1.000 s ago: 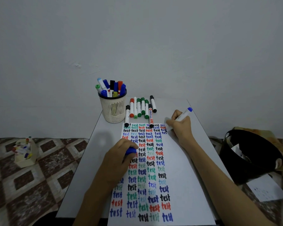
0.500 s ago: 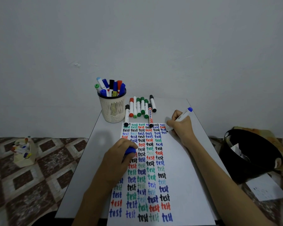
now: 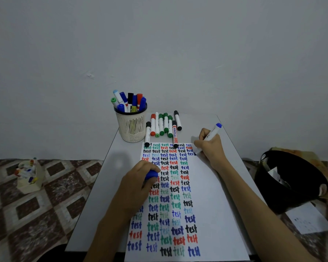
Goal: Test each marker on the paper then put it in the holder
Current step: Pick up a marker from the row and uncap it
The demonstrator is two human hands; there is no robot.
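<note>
The right hand (image 3: 211, 148) is sitting a shade lower and further right than half a second ago, bringing the tip of the blue marker (image 3: 214, 130) down the right-hand end of the top rows on the paper (image 3: 216, 205); the left hand (image 3: 136, 184) is staying put. The person is gripping the marker in a writing hold, fingers curled round the white barrel, the tip touching the sheet beside the last small "test" words. The left hand is resting on the sheet's left columns, fingers closed round a blue cap (image 3: 151, 174), and is pinning the paper to the table (image 3: 125, 148). By the look of it, the testing step is in hand: this marker is being tried on the sheet and is not yet in the holder (image 3: 132, 127), which is standing at the table's far left, already crowded with capped markers. Just beside it, a row of loose markers (image 3: 164, 125) is lying along the paper's top edge, apparently awaiting their turn. The next move is likely calling for the tip to lift, the cap to be pressed on, and the marker to be threaded into a gap in the holder. A black bag (image 3: 292, 178) and a small box (image 3: 29, 176) of pens are sitting on the floor on either side.
</note>
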